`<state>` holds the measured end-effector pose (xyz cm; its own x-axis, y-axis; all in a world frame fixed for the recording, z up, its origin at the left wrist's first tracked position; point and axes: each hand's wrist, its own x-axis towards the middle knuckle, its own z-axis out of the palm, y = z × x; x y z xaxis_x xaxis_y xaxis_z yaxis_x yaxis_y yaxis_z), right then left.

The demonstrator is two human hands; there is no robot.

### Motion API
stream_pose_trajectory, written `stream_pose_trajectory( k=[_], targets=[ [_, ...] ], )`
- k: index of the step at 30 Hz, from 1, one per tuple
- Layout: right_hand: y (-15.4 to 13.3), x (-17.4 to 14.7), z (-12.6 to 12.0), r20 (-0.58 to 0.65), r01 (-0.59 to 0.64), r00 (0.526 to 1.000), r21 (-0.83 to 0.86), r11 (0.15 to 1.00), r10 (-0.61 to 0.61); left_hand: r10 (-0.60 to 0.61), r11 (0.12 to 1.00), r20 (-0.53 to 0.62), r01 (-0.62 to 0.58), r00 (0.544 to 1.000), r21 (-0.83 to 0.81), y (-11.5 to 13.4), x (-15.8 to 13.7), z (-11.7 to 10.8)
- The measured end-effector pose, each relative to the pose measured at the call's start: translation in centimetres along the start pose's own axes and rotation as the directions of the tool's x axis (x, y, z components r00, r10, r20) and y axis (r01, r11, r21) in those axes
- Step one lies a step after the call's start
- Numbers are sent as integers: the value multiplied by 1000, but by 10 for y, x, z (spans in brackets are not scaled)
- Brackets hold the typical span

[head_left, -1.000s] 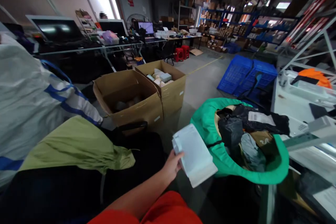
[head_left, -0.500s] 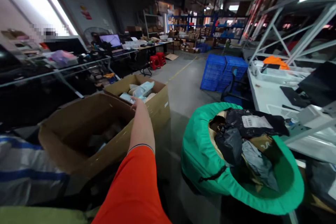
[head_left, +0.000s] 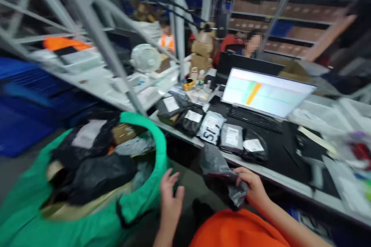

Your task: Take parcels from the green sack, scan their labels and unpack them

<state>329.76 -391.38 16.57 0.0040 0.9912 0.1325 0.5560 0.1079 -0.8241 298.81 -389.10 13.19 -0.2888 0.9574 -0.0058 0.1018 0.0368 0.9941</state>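
My right hand (head_left: 252,187) grips a dark grey plastic mailer bag (head_left: 216,164) in front of the desk edge. The bag hangs crumpled from my closed fingers, and what is inside it cannot be seen. My left hand (head_left: 171,191) is raised with fingers apart, holding nothing, beside the rim of a green cloth-lined bin (head_left: 161,142). Black and grey wrapped parcels fill that bin, one a black parcel (head_left: 102,177) near its front. Along the desk edge lie several labelled parcels, among them a white parcel with black letters (head_left: 212,126) and a grey parcel (head_left: 232,138).
A lit monitor (head_left: 266,92) and a keyboard (head_left: 255,119) stand on the black desk (head_left: 290,154). A scanner (head_left: 316,173) lies to the right. Metal posts (head_left: 110,42) rise between the desks. Blue crates (head_left: 23,104) stand at the left. Two people sit behind the desks.
My view has swung right, from the cardboard boxes to the desk with the monitor. The arm that reached over the boxes is gone from there; both hands now show, the right holding a mailer bag.
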Motion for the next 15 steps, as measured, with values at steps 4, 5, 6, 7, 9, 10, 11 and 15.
stream_pose_trajectory(
  k=[4,5,6,7,9,10,11,15],
  targets=[
    [-5,-20,-27,-121,33,993,161,986,-13,-207,939,699,339,684,-54,-5,-28,140],
    [-2,-31,-38,-119,6,993,142,990,11,-236,918,767,395,597,-25,2,-35,162],
    [3,-44,-48,-88,-41,995,113,993,52,-248,903,810,429,531,-5,10,-42,181],
    [8,-59,-58,-35,-108,993,84,991,112,-245,896,839,444,486,4,19,-49,196],
    [22,-90,-73,55,-270,962,42,962,268,-227,888,887,459,402,19,32,-64,225],
    [30,-104,-79,52,-346,938,34,938,344,-223,884,911,465,348,38,37,-72,240],
    [39,-117,-84,6,-405,914,38,914,405,-225,883,933,464,281,73,39,-81,256],
    [92,-163,-115,-322,-414,847,101,905,424,-203,963,978,193,57,188,32,-113,333]
  ],
)
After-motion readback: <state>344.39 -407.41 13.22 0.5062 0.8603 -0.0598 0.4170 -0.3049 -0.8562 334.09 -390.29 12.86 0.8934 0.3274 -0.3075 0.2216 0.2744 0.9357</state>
